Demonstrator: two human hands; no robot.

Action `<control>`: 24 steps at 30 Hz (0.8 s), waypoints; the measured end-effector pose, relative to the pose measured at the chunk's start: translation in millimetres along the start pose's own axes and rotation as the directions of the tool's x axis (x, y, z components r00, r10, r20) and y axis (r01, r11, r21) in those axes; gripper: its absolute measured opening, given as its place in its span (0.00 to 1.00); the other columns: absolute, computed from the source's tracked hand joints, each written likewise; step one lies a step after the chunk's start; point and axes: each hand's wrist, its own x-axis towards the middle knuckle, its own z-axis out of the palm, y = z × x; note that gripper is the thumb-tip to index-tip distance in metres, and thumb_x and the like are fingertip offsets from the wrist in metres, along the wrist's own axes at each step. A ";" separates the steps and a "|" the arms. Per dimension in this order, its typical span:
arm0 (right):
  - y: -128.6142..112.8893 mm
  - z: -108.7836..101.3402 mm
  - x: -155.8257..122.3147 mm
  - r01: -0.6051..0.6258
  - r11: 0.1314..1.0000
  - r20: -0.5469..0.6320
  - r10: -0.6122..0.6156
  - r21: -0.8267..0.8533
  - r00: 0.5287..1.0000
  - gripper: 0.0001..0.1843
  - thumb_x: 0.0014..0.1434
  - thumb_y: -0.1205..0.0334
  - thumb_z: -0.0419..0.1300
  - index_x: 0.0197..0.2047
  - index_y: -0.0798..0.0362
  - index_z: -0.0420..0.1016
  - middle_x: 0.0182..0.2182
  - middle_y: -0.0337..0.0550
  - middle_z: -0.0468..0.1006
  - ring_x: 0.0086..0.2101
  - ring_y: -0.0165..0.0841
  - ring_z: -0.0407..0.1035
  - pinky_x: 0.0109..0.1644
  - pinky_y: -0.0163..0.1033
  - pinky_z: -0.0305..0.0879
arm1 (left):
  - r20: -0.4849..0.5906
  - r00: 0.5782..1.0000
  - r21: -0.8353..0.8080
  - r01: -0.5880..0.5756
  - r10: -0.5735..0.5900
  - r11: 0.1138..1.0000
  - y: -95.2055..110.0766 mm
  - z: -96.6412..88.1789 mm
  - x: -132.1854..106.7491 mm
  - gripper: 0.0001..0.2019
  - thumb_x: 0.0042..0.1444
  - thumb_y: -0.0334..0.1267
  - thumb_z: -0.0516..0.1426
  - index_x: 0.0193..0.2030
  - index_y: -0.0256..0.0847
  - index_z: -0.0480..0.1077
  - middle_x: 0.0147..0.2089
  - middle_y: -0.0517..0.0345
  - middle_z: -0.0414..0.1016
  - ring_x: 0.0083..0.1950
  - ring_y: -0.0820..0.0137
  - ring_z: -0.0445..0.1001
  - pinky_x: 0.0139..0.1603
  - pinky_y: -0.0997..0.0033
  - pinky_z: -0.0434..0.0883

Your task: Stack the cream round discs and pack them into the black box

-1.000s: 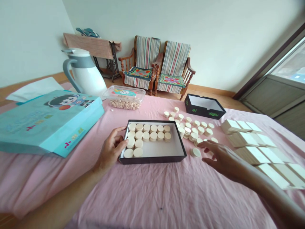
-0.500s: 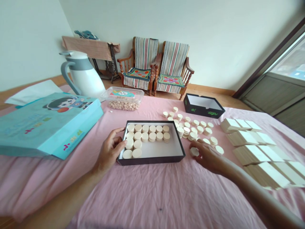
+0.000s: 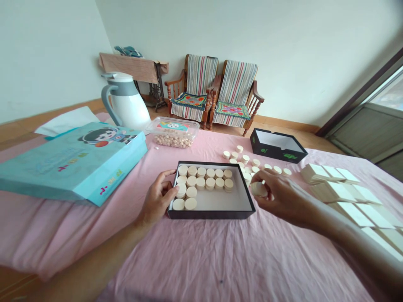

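Note:
A shallow black box [image 3: 212,214] with a white inside sits in front of me on the pink cloth. Stacks of round pale wooden discs [image 3: 210,173] fill its back two rows and part of its left side; bare floor shows at front right. My left hand [image 3: 159,196] grips the box's left wall, thumb over the rim beside a disc stack. Just off the box's right edge, my right hand [image 3: 267,191] pinches a round wooden disc [image 3: 258,189] between thumb and fingers; whether more than one is held, I cannot tell. Loose discs [image 3: 245,159] lie behind that hand, which partly hides them.
Stacked pale rectangular boards [image 3: 341,191] stand at the right. Another black box [image 3: 277,153] lies behind the loose discs. To the left are a turquoise carton [image 3: 91,167], a white-and-grey jug [image 3: 130,107] and a clear tub [image 3: 173,140] of small beige pieces. Two chairs [image 3: 217,92] stand beyond.
My right hand has lifted the disc off the cloth and brought it closer to the box's right edge. My left hand keeps its place on the box. The view has shifted slightly.

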 end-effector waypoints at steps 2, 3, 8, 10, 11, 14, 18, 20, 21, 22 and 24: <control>-25.3 -1.5 13.8 0.062 0.998 0.067 -0.063 0.012 0.996 0.10 0.48 0.68 0.54 0.37 0.53 0.67 0.35 0.44 0.71 0.33 0.33 0.65 0.37 0.36 0.57 | 0.003 1.000 0.009 0.002 -0.002 1.000 0.3 -0.2 -0.5 0.25 0.54 0.44 0.56 0.57 0.38 0.60 0.21 0.70 0.58 0.22 0.77 0.59 0.22 0.79 0.56; -36.5 0.8 21.0 0.088 0.996 0.120 -0.090 0.020 0.989 0.12 0.48 0.68 0.54 0.38 0.54 0.67 0.36 0.45 0.71 0.34 0.33 0.66 0.37 0.36 0.58 | 0.004 1.000 0.013 0.002 -0.002 1.000 0.4 -0.5 -0.7 0.25 0.54 0.44 0.56 0.57 0.38 0.60 0.21 0.70 0.58 0.22 0.76 0.59 0.22 0.79 0.56; -66.7 21.4 54.7 0.144 0.989 0.343 -0.130 -0.015 0.930 0.15 0.46 0.65 0.58 0.40 0.59 0.71 0.41 0.53 0.72 0.41 0.40 0.67 0.40 0.37 0.61 | 0.008 1.000 0.042 -0.009 0.008 0.999 1.1 -1.7 -1.7 0.25 0.55 0.43 0.56 0.58 0.38 0.60 0.22 0.69 0.58 0.23 0.76 0.60 0.23 0.78 0.56; -69.2 26.4 64.5 0.149 0.988 0.419 -0.121 -0.035 0.900 0.19 0.43 0.66 0.60 0.42 0.59 0.72 0.41 0.54 0.73 0.43 0.42 0.67 0.40 0.37 0.62 | 0.009 1.000 0.046 -0.010 0.009 0.999 1.2 -2.1 -2.0 0.25 0.55 0.42 0.55 0.58 0.37 0.60 0.22 0.69 0.59 0.23 0.76 0.60 0.23 0.78 0.56; -69.7 27.9 68.1 0.152 0.987 0.448 -0.116 -0.044 0.887 0.20 0.42 0.66 0.60 0.42 0.59 0.73 0.41 0.54 0.74 0.44 0.43 0.67 0.40 0.37 0.62 | 0.008 1.000 0.046 -0.009 0.009 0.999 1.1 -2.2 -2.1 0.25 0.55 0.42 0.55 0.58 0.37 0.60 0.22 0.69 0.59 0.23 0.76 0.59 0.24 0.78 0.56; -71.3 31.0 73.4 0.161 0.984 0.479 -0.107 -0.073 0.871 0.20 0.42 0.67 0.61 0.42 0.59 0.74 0.41 0.54 0.75 0.44 0.44 0.68 0.41 0.38 0.63 | 0.004 1.000 0.055 -0.008 0.007 0.998 0.7 -2.5 -2.3 0.24 0.54 0.41 0.55 0.57 0.36 0.60 0.22 0.69 0.58 0.23 0.76 0.58 0.24 0.78 0.56; -75.1 36.0 72.3 0.176 0.979 0.456 -0.112 -0.100 0.883 0.20 0.43 0.68 0.61 0.42 0.60 0.73 0.44 0.57 0.75 0.45 0.45 0.68 0.43 0.40 0.63 | -0.003 1.000 0.074 -0.012 0.012 0.997 -0.1 -2.0 -2.3 0.24 0.54 0.40 0.55 0.57 0.37 0.60 0.22 0.70 0.58 0.23 0.76 0.58 0.24 0.78 0.56; -77.2 38.7 71.4 0.182 0.979 0.448 -0.121 -0.096 0.886 0.20 0.43 0.68 0.61 0.43 0.61 0.73 0.43 0.57 0.75 0.45 0.45 0.68 0.43 0.40 0.63 | -0.004 1.000 0.078 -0.012 0.012 0.997 0.3 -1.7 -2.5 0.24 0.54 0.40 0.55 0.58 0.38 0.60 0.21 0.70 0.58 0.23 0.76 0.58 0.24 0.78 0.56; -78.3 39.8 71.3 0.183 0.979 0.445 -0.123 -0.095 0.887 0.20 0.43 0.68 0.61 0.43 0.61 0.73 0.42 0.57 0.75 0.44 0.45 0.69 0.44 0.40 0.63 | -0.005 1.000 0.079 -0.012 0.012 0.997 0.7 -1.6 -2.6 0.24 0.55 0.40 0.55 0.58 0.38 0.60 0.21 0.70 0.58 0.23 0.76 0.58 0.24 0.78 0.56; -79.3 40.7 71.5 0.181 0.979 0.443 -0.122 -0.094 0.888 0.20 0.43 0.68 0.61 0.43 0.61 0.74 0.42 0.57 0.75 0.44 0.44 0.69 0.43 0.40 0.63 | -0.006 1.000 0.080 -0.011 0.012 0.997 1.2 -1.5 -2.8 0.24 0.55 0.40 0.55 0.58 0.37 0.60 0.21 0.70 0.58 0.23 0.76 0.58 0.24 0.78 0.56; -81.5 41.8 72.2 0.186 0.978 0.438 -0.128 -0.093 0.890 0.20 0.43 0.68 0.61 0.43 0.61 0.74 0.41 0.57 0.76 0.43 0.45 0.70 0.43 0.41 0.64 | -0.004 1.000 0.080 -0.012 0.012 0.997 2.1 -1.6 -2.9 0.24 0.55 0.40 0.55 0.58 0.37 0.60 0.21 0.70 0.58 0.23 0.76 0.58 0.24 0.78 0.56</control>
